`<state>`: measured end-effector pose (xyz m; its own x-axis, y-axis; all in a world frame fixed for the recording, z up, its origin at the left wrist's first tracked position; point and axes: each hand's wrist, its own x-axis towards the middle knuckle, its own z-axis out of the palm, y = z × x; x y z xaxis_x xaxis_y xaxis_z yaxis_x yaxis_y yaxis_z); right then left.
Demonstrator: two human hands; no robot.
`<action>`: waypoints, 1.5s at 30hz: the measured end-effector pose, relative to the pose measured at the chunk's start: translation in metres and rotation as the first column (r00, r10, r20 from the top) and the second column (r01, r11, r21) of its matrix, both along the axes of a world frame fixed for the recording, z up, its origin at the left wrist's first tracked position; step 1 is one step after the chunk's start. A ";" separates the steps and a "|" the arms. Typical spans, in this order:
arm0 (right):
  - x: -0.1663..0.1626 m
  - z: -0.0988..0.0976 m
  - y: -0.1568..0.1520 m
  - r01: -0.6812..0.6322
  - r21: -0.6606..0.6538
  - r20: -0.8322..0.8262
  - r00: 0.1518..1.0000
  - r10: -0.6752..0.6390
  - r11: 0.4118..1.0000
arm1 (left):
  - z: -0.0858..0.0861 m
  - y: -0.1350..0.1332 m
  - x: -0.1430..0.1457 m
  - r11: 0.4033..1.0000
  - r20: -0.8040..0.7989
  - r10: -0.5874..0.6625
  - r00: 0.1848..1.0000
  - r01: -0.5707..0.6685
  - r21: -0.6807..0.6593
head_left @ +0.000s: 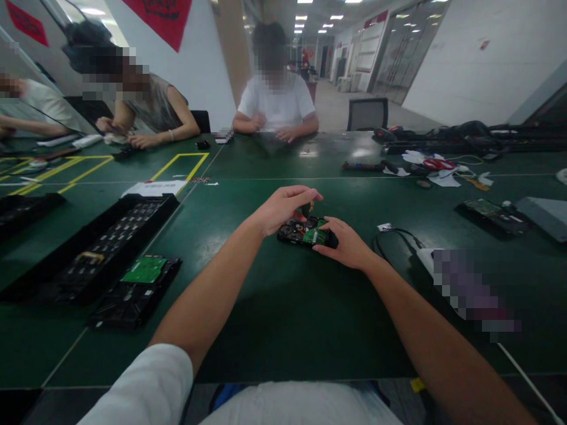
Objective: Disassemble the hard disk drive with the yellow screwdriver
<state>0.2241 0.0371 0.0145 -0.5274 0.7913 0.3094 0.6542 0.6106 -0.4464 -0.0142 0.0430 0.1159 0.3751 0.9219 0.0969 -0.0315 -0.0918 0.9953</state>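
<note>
A black hard drive (305, 232) with a green circuit board on top lies on the dark green table (283, 307) in front of me. My left hand (286, 208) is curled above its far left side, fingers pinched on a small dark tool that points down at the drive. My right hand (348, 243) grips the drive's right end, thumb on top and fingers round the edge, holding it flat on the table.
A long black tray (88, 248) and a second drive with a green board (139, 286) lie at the left. Cables, a power strip (427, 257) and another drive (491, 212) sit at the right. Other people work at the far side and left.
</note>
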 end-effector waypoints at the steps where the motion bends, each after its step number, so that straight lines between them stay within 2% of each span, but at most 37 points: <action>1: 0.000 0.000 0.000 0.001 -0.001 -0.004 1.000 -0.001 1.000 | 0.000 0.000 0.000 1.000 0.010 -0.027 1.000 0.027 -0.006; 6: 0.000 0.002 0.001 -0.033 0.005 -0.012 0.999 0.033 0.999 | -0.001 -0.002 0.002 0.984 0.075 -0.158 0.985 0.164 -0.072; 13: 0.001 0.000 0.000 -0.027 -0.007 -0.004 1.000 0.027 1.000 | 0.000 -0.003 0.002 0.987 0.133 -0.091 0.987 0.107 -0.120; 21: 0.002 -0.002 0.002 -0.014 -0.003 -0.008 1.000 0.014 1.000 | 0.006 -0.001 -0.001 1.000 -0.008 0.024 1.000 -0.024 0.009; 25: 0.001 -0.002 0.001 -0.008 0.001 0.000 1.000 0.008 1.000 | 0.005 -0.001 -0.001 1.000 0.008 -0.014 1.000 0.014 -0.018; 34: 0.002 0.000 0.001 -0.028 -0.014 -0.011 1.000 0.028 1.000 | -0.004 -0.004 0.006 0.982 0.183 -0.154 0.971 0.171 -0.081; 39: 0.001 0.000 0.000 -0.021 -0.019 -0.020 1.000 0.020 1.000 | -0.004 -0.001 0.007 0.987 0.177 -0.108 0.978 0.126 -0.096; 45: 0.001 -0.001 0.000 -0.004 -0.019 0.000 1.000 0.004 1.000 | -0.007 0.000 0.008 0.996 0.103 -0.080 0.991 0.083 -0.025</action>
